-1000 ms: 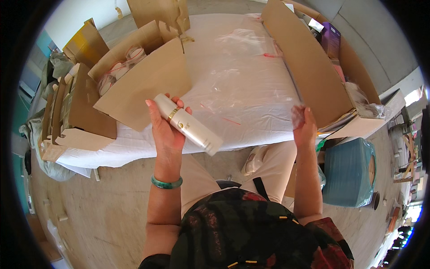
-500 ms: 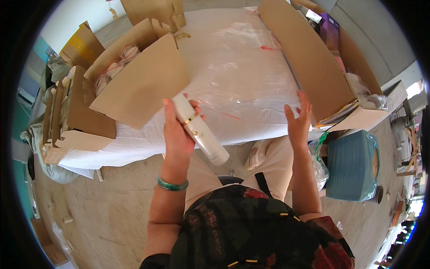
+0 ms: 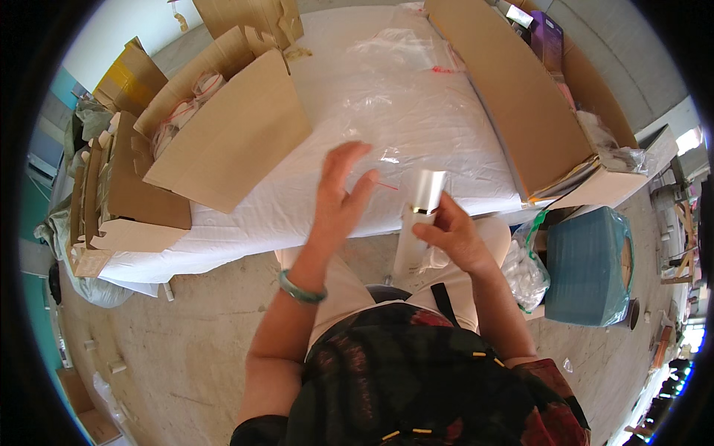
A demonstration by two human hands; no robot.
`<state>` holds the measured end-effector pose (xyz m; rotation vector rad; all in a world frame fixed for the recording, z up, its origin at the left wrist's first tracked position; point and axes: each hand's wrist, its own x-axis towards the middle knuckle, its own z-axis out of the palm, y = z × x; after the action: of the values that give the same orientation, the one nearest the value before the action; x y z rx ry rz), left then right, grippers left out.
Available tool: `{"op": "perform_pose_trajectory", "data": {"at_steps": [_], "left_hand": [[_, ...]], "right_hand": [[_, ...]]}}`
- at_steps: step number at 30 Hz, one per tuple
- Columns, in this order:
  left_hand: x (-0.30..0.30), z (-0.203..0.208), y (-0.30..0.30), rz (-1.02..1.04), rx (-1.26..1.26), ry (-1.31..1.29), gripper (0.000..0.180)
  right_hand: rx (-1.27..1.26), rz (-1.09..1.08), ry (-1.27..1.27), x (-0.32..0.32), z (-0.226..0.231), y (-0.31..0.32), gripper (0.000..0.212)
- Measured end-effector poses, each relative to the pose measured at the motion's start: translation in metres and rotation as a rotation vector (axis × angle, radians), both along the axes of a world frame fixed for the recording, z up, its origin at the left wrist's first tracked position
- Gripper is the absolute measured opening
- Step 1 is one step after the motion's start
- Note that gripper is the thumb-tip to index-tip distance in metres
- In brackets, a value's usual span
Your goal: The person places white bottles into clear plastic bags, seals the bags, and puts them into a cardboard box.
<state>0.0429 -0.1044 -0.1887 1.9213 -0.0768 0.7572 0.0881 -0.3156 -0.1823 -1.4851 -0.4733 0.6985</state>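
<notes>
A white cosmetic bottle (image 3: 410, 245) with a shiny silver cap and a gold band tilts slightly, cap end away from me. My right hand (image 3: 455, 236) is wrapped round its middle, thumb on the near side. To the left of it, my left hand (image 3: 342, 189) is in the air with fingers apart and nothing in them. A green bangle (image 3: 303, 290) is on my left wrist. Under and beyond both hands lies a white-covered table (image 3: 327, 97), with clear plastic bags (image 3: 398, 48) spread across it.
At the left stand an open cardboard box (image 3: 230, 134) holding red-edged bundles and another brown box (image 3: 149, 178). A long cardboard box (image 3: 513, 97) at the right contains a purple package (image 3: 547, 43). By my right knee are a bag of white pieces (image 3: 525, 279) and a blue wrapped box (image 3: 584, 267).
The bottle has passed from my left hand to my right and moved right, turning more upright. My left hand has let go and moved rightward. My right hand has closed round the bottle.
</notes>
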Motion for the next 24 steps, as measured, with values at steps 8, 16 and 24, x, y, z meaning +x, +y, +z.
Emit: {"op": "perform_pose_trajectory", "data": {"at_steps": [8,16,24], "left_hand": [[0.034,-0.025,0.058,0.092,0.705,0.15,0.027],[0.02,0.033,0.034,0.089,0.314,0.202,0.012],[0.022,0.047,0.018,0.278,0.335,-0.045,0.017]], "right_hand": [[0.068,-0.178,-0.043,0.009,0.016,-0.023,0.05],[0.171,-0.218,-0.068,0.009,0.029,-0.033,0.057],[0.172,-0.262,-0.098,0.007,0.033,-0.034,0.062]]}}
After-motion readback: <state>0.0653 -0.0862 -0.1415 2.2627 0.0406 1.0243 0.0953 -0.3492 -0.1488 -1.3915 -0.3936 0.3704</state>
